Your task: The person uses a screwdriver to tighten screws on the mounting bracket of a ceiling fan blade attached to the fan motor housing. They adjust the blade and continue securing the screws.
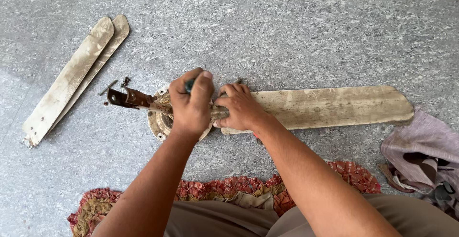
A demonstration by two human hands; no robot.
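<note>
A home floor serving as a makeshift repair spot

Grey speckled stone flooring point(287, 22) is lying bare all around, a braided rag rug point(224, 191) is sitting at six o'clock, and crumpled cloth point(423, 153) is resting at four o'clock beside dusty detached fan blades point(71, 79) at ten o'clock.

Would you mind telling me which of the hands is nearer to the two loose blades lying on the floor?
Left. The left hand grips a tool over the fan hub, nearer the loose blades; the right hand rests farther away.
</note>
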